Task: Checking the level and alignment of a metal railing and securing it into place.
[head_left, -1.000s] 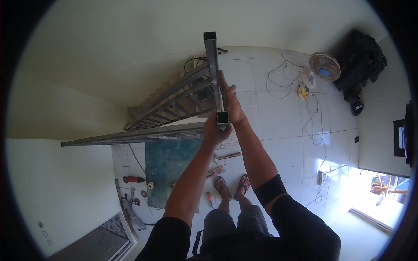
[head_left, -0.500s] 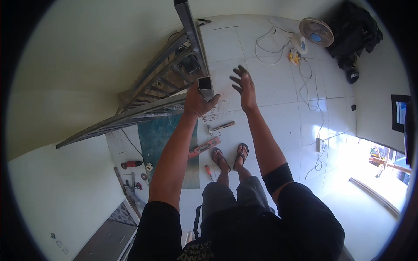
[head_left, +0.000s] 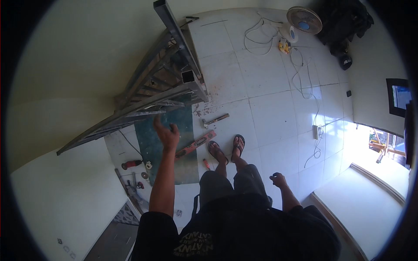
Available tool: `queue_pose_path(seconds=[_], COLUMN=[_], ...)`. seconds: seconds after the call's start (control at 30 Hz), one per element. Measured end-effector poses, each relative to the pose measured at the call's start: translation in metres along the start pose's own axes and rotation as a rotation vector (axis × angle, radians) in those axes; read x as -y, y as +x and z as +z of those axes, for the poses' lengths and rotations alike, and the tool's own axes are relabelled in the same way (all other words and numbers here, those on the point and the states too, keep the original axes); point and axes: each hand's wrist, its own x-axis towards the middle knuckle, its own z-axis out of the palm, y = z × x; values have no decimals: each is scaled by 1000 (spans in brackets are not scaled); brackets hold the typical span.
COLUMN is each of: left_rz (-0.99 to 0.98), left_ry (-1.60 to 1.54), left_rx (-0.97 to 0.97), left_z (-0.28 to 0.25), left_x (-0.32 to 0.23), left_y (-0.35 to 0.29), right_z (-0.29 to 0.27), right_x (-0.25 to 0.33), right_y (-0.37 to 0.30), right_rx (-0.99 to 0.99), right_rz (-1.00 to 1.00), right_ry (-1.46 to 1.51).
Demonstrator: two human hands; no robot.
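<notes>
My left hand (head_left: pixel 166 134) is open, its fingers apart, just below the long rail of a grey metal railing (head_left: pixel 126 108). It holds nothing, and I see no contact with the railing. At the railing's near corner stands a square steel tube post (head_left: pixel 188 77), its hollow end facing up. Out to the right of my legs hangs my right hand (head_left: pixel 278 179), its fingers curled in with nothing visible between them. A hammer (head_left: pixel 216 120) and a red spirit level (head_left: pixel 196 145) lie on the floor ahead of my feet.
A green sheet (head_left: pixel 165 161) covers the floor beneath the railing. A red power tool (head_left: pixel 131 165) and a screwdriver (head_left: pixel 207 164) lie nearby. Far right stands a fan (head_left: pixel 304 20), with a white cable (head_left: pixel 300 78) trailing over the tiles.
My left hand has let go of the post and come back toward me, to the left. My right hand has dropped from beside the post to my right side, its fingers curling in.
</notes>
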Motion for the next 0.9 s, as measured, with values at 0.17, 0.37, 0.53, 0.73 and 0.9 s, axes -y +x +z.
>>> queue_pose_path(seconds=[0.17,0.37,0.53,0.73,0.9], left_rz=[-842,-1207,-1351,-966,-483], left_ry=[36,-125,-381,-529,-487], left_rx=[584,1063,696,558,407], left_z=[-50,-122,-91,-48,-21], left_x=[34,37,12,33,47], left_y=[-222,-376,-312,-200,-189], right_z=[-23,-38,-45,-54,-65], right_x=[2,51,66,83,90], right_y=[-29,-17,-10,-17,-23], right_rx=[13,27,-25,-91,-106], right_rz=[275,143,44,-78,-137], right_ry=[482,603,593,522,527])
